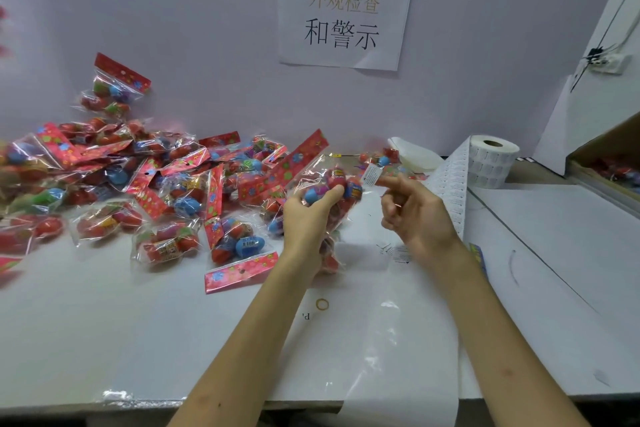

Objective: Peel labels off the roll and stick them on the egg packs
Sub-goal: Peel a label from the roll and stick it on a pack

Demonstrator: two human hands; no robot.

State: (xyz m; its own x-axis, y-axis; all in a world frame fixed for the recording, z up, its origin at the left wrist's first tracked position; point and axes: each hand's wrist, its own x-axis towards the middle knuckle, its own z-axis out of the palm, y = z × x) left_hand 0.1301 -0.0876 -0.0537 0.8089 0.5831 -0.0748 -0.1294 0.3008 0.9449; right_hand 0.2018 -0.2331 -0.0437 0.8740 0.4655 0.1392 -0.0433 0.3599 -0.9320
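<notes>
Far left of the held egg pack (329, 191): heap of egg packs (138, 180) spread over the white table (104, 322), clear bags with red header strips, eggs red and blue inside. Just left of and below the held pack: one loose pack (239, 253) lying flat, header strip toward the near edge.

Left hand (308, 215) closed around the held pack's lower part, thumb across the eggs, pack lifted off the table. Long axis running up and leftward, red header strip at the far upper end, twisted tail hanging down below the hand.

Immediately right of the held pack: small white label (371, 175) stuck on the fingertip (384, 180) of the right hand (415, 215). Index finger extended toward the pack, other fingers loosely curled, nothing gripped apart from the label. Label near the pack's upper right side; touching the film or just short of it, hard to say through the glare and blur.

Deciding relation: pack directly left of the label-carrying finger, both hands at the same height, right hand the nearer one to the label roll. Judged step: press label leftward onto the clear film.

Further right of the held pack: backing strip (450, 184) trailing from behind the right hand up to the label roll (491, 159), standing on the table near the wall. Far right: open box (609, 163) with more packs inside.
</notes>
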